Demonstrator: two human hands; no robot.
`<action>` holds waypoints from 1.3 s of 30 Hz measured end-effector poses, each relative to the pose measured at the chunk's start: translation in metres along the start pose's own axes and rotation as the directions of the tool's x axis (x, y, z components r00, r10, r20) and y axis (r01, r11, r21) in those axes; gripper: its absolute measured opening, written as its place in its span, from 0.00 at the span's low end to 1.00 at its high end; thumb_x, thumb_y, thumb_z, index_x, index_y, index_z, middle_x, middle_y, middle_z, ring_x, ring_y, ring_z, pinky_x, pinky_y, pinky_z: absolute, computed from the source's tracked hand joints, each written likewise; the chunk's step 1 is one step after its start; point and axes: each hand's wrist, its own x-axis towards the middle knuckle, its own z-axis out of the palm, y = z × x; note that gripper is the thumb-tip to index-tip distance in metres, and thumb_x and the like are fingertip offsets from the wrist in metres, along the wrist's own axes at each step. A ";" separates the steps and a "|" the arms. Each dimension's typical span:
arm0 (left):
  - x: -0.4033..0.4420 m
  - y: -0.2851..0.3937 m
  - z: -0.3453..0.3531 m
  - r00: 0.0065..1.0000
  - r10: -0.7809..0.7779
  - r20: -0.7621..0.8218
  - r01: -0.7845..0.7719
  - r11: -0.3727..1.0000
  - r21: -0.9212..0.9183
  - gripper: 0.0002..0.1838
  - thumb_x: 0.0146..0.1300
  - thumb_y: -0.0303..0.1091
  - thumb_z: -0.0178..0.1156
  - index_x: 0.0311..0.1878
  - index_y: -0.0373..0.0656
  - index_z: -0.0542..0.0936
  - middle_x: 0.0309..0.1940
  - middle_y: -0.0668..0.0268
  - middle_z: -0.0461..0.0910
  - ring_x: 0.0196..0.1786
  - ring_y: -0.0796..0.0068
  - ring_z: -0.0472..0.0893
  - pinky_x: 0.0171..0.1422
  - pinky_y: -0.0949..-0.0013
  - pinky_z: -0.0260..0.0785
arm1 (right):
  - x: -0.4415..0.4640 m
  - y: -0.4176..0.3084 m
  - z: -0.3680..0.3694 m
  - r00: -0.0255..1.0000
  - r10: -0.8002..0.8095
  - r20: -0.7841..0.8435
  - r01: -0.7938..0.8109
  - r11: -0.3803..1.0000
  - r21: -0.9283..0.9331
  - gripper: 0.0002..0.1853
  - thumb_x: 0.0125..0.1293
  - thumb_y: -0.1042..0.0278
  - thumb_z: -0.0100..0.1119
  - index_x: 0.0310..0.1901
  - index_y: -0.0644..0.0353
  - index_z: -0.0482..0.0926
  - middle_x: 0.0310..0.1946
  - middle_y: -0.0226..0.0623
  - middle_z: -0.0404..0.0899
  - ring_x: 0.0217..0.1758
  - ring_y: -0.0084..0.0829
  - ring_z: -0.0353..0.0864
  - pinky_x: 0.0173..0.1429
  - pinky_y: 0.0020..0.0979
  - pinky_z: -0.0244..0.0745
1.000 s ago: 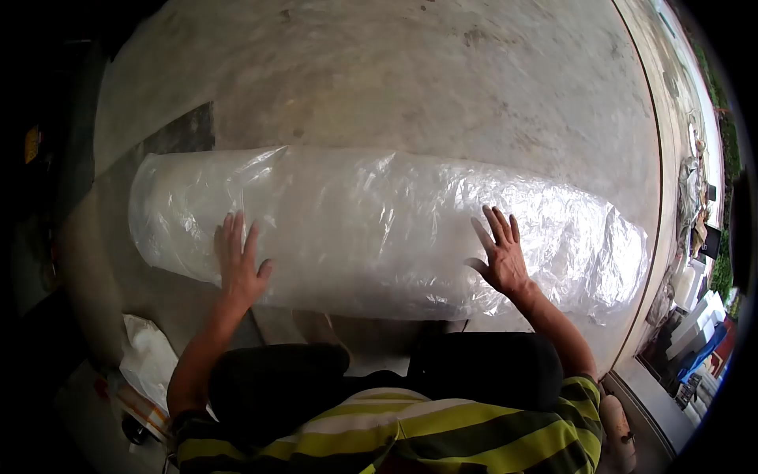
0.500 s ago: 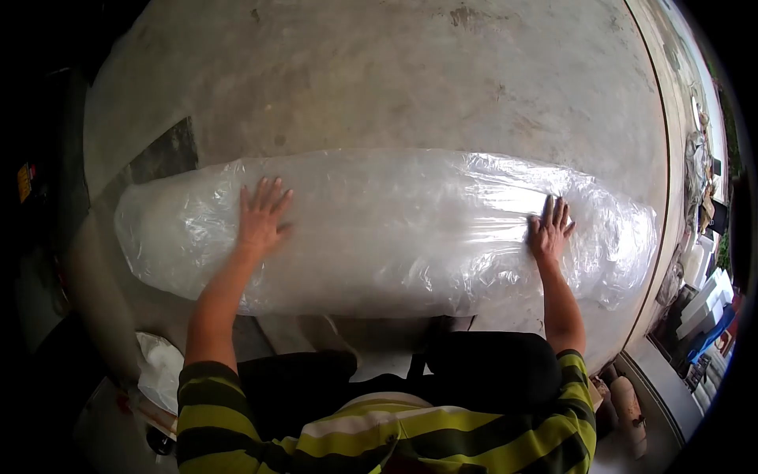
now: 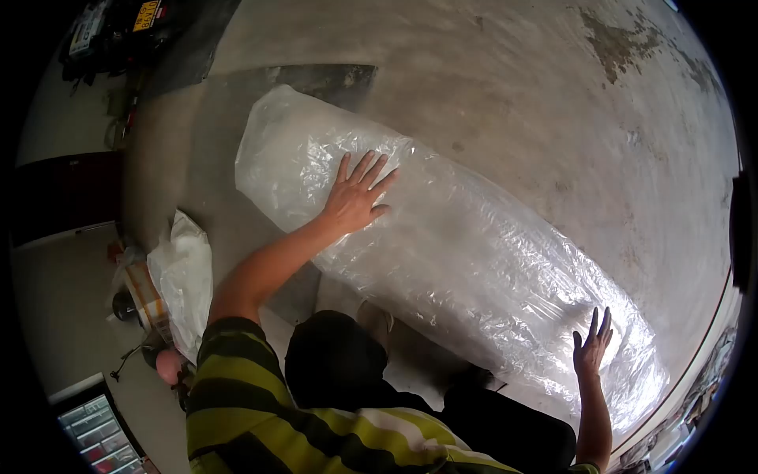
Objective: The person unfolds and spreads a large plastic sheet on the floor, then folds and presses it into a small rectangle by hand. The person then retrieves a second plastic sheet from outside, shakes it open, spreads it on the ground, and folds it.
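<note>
A long, puffy sheet of clear plastic film (image 3: 474, 229) lies on the concrete floor, running from the upper left to the lower right. Near its upper left end my left hand (image 3: 359, 196) rests flat on the film, fingers spread. My right hand (image 3: 594, 344) is at the lower right end, on or just over the shiny, wrinkled film, with its fingers apart. Neither hand grips anything. My knees are close to the near edge of the film.
Dark matting (image 3: 237, 107) lies partly under the film's left end. At left are a white plastic bag (image 3: 181, 284), a cardboard box (image 3: 146, 292) and a pink round object (image 3: 168, 365). A vehicle with a yellow plate (image 3: 147, 16) stands at the upper left.
The view has turned, so the film now appears slanted. My hands have moved farther apart along the film, toward its two ends. Both stay spread.
</note>
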 end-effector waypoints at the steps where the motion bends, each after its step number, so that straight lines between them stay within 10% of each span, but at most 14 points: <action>1: -0.006 -0.009 0.003 0.998 -0.068 0.006 0.068 0.996 0.061 0.41 0.60 0.59 0.59 0.75 0.62 0.59 0.76 0.62 0.55 0.79 0.57 0.49 0.78 0.34 0.33 | 0.009 -0.041 -0.022 0.979 -0.143 0.146 0.137 0.989 0.052 0.43 0.57 0.58 0.69 0.73 0.53 0.59 0.76 0.49 0.46 0.79 0.52 0.43 0.76 0.61 0.42; 5: -0.020 -0.058 0.044 0.995 -0.095 0.014 0.092 0.988 0.121 0.45 0.58 0.61 0.61 0.76 0.64 0.55 0.78 0.64 0.47 0.80 0.57 0.45 0.77 0.31 0.31 | 0.041 -0.128 -0.012 0.786 -0.513 0.345 0.523 0.849 0.071 0.56 0.38 0.50 0.80 0.72 0.49 0.60 0.77 0.49 0.43 0.80 0.51 0.39 0.77 0.63 0.36; 13: -0.023 -0.113 0.116 0.876 -0.363 -0.317 0.219 0.886 -0.409 0.38 0.63 0.40 0.61 0.74 0.46 0.58 0.76 0.57 0.54 0.75 0.50 0.56 0.79 0.56 0.50 | 0.044 -0.149 0.019 0.852 -0.413 0.321 0.472 0.871 -0.135 0.61 0.35 0.42 0.79 0.73 0.47 0.57 0.77 0.50 0.45 0.80 0.51 0.41 0.77 0.65 0.34; 16: -0.015 -0.120 0.108 0.859 -0.410 -0.307 0.269 0.871 -0.410 0.32 0.63 0.36 0.60 0.70 0.42 0.65 0.72 0.56 0.61 0.74 0.53 0.60 0.78 0.57 0.53 | 0.045 -0.144 0.027 0.857 -0.382 0.345 0.453 0.878 -0.152 0.62 0.34 0.41 0.79 0.73 0.47 0.57 0.77 0.50 0.43 0.81 0.50 0.39 0.78 0.63 0.33; 18: -0.020 -0.120 0.077 0.920 -0.393 -0.004 0.344 0.812 -0.472 0.28 0.62 0.35 0.60 0.65 0.42 0.71 0.70 0.56 0.64 0.73 0.57 0.61 0.78 0.58 0.54 | 0.046 -0.145 0.027 0.858 -0.384 0.341 0.452 0.879 -0.150 0.62 0.34 0.42 0.79 0.73 0.47 0.57 0.77 0.49 0.43 0.81 0.50 0.38 0.78 0.63 0.32; 22: -0.026 -0.128 0.011 0.956 -0.002 -0.295 0.014 0.999 0.038 0.31 0.61 0.45 0.63 0.67 0.50 0.71 0.71 0.63 0.64 0.75 0.62 0.59 0.79 0.50 0.48 | 0.045 -0.147 0.026 0.857 -0.387 0.340 0.447 0.887 -0.117 0.61 0.33 0.44 0.80 0.73 0.47 0.58 0.77 0.50 0.41 0.81 0.49 0.36 0.79 0.62 0.29; 26: -0.040 -0.177 0.034 0.969 -0.243 -0.051 0.248 0.954 0.168 0.43 0.60 0.62 0.58 0.76 0.63 0.55 0.78 0.66 0.50 0.79 0.59 0.46 0.79 0.37 0.36 | 0.047 -0.146 0.030 0.854 -0.375 0.360 0.447 0.883 -0.141 0.62 0.31 0.44 0.80 0.73 0.47 0.58 0.77 0.50 0.42 0.81 0.50 0.38 0.78 0.62 0.31; 34: -0.048 -0.214 0.105 0.934 -0.356 0.019 0.356 0.934 0.033 0.45 0.61 0.59 0.59 0.77 0.60 0.50 0.80 0.67 0.41 0.81 0.59 0.40 0.79 0.39 0.36 | 0.048 -0.143 0.033 0.842 -0.445 0.303 0.499 0.858 -0.125 0.63 0.31 0.46 0.81 0.73 0.45 0.56 0.77 0.52 0.43 0.80 0.53 0.42 0.77 0.66 0.37; 39: -0.051 -0.233 0.058 0.941 -0.318 -0.114 0.298 0.941 -0.160 0.28 0.66 0.51 0.57 0.66 0.49 0.72 0.69 0.62 0.68 0.72 0.57 0.63 0.78 0.51 0.49 | 0.048 -0.145 0.031 0.834 -0.441 0.331 0.500 0.858 -0.116 0.65 0.32 0.45 0.81 0.75 0.44 0.53 0.77 0.52 0.41 0.80 0.54 0.39 0.77 0.66 0.35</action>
